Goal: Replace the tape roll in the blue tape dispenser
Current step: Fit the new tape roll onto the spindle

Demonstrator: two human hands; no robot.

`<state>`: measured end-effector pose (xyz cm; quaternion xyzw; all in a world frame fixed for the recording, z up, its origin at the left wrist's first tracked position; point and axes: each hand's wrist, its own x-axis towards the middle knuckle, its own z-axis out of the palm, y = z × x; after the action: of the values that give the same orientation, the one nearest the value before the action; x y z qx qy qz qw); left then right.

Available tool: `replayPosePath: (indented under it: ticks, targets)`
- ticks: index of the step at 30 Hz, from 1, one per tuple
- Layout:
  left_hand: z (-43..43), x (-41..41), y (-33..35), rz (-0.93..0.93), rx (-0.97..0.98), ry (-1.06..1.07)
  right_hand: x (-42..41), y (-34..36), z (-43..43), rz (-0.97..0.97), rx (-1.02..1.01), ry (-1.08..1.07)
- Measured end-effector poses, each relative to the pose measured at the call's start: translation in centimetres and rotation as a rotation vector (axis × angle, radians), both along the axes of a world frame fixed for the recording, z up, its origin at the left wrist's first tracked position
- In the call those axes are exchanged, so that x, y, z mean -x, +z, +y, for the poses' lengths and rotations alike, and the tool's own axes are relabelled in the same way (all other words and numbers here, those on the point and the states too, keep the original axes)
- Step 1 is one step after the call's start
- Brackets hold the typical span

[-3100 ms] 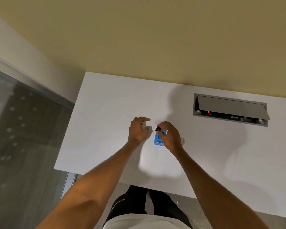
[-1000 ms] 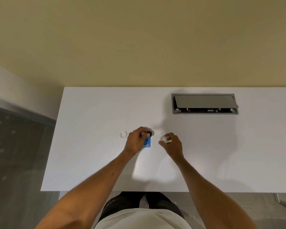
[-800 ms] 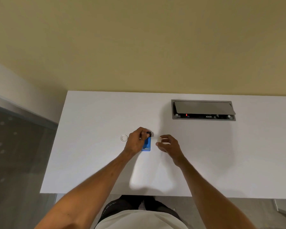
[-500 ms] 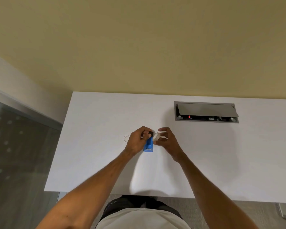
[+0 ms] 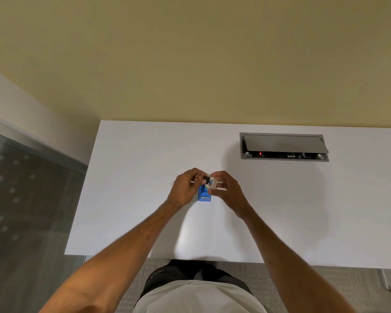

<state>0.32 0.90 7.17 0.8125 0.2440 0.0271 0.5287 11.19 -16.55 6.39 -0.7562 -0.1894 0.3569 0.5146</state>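
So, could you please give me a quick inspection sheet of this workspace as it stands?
Surface: white desk, mostly bare.
Job's things: blue dispenser on the desk; clear tape roll held above it, beside a black hub.
Clutter: small ring by the left hand.
Hands: left hand pinches the hub; right hand holds the roll.
Cables: nothing seen.
Surroundings: grey hatch in the desk, lid raised; yellow wall.

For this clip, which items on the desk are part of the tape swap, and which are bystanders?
In the job:
- small blue plastic tape dispenser
- clear tape roll, in right hand
- small black spool core, in left hand

Just there:
- grey recessed cable box
- white desk
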Motion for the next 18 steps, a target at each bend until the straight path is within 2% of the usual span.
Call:
replayPosePath:
  ticks: [8, 15, 18]
  targets:
    - [0.0, 0.2, -0.7, 0.002, -0.11, 0.015, 0.4, 0.7, 0.4, -0.046, -0.023, 0.014]
    - [0.0, 0.5, -0.3, -0.008, -0.173, -0.008, 0.9, 0.5, 1.3, -0.278, 0.019, 0.075]
    - [-0.2, 0.9, -0.3, -0.012, -0.193, -0.041, 1.1, 0.1, 0.9, -0.289, 0.019, 0.061]
